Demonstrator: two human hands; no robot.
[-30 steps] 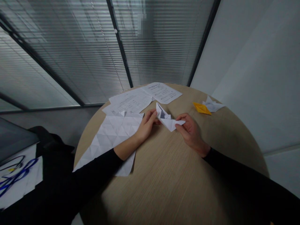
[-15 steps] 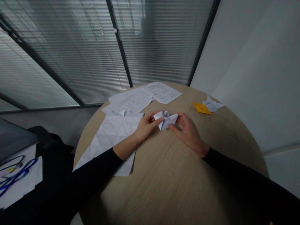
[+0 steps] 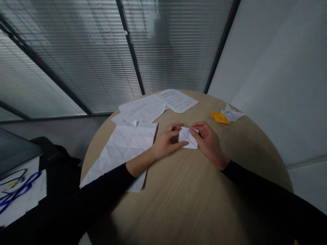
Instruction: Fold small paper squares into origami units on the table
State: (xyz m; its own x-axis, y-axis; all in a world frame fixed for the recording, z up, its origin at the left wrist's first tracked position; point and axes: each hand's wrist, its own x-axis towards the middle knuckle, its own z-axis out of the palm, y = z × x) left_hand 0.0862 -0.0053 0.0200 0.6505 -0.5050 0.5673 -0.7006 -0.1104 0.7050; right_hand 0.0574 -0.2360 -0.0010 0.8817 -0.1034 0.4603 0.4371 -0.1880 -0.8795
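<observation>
A small white folded paper (image 3: 187, 139), now a flat square with creases and a diagonal edge, lies between my hands near the middle of the table. My left hand (image 3: 167, 142) grips its left side, the thumb across the lower left and the index finger stretched past the top left corner. At the upper right, my right hand (image 3: 206, 139) pinches the paper with thumb and fingers. Part of the square's right edge is hidden by that hand.
A large creased white sheet (image 3: 125, 143) lies left of my hands. Printed sheets (image 3: 176, 100) lie at the back. On the right sit a yellow folded paper (image 3: 220, 117) and a white folded paper (image 3: 233, 115). Blue cords (image 3: 20, 190) rest on papers at far left.
The white paper went from a raised, boat-like shape to a flat square and moved slightly right and nearer. My left hand shifted right with it; my right hand's fingers moved onto its upper right.
</observation>
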